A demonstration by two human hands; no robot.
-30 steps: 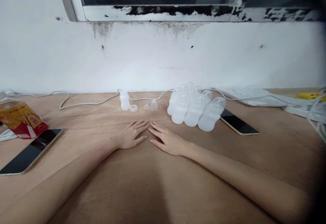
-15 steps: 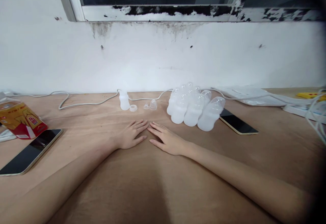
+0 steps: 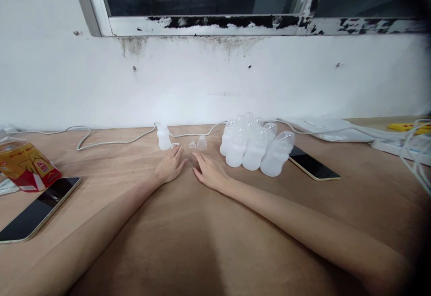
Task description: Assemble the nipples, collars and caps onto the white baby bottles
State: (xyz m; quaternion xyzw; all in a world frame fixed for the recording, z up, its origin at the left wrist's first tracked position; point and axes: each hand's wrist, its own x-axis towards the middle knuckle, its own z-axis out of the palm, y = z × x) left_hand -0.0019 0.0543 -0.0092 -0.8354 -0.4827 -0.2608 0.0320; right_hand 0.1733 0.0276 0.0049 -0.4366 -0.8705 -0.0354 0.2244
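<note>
My left hand (image 3: 171,165) lies flat and open on the wooden table (image 3: 188,233), its fingertips at a small white ring cap (image 3: 174,145). Just behind the ring stands a small translucent bottle (image 3: 163,137). My right hand (image 3: 208,170) also lies flat and open, fingers stretched toward a tiny clear nipple piece (image 3: 192,144) and a clear dome cap (image 3: 201,143). Neither hand holds anything. A cluster of several translucent bottles (image 3: 256,148) lies to the right of my right hand.
A phone (image 3: 311,164) lies right of the bottle cluster and another phone (image 3: 35,210) at the near left. A red and yellow packet (image 3: 23,165) sits at the left edge. White cables (image 3: 111,141) run along the wall; more cables and white papers (image 3: 333,127) are at the far right.
Both hands have slid forward over the table toward the small bottle parts. The left fingertips now reach the ring cap. The camera has tilted slightly.
</note>
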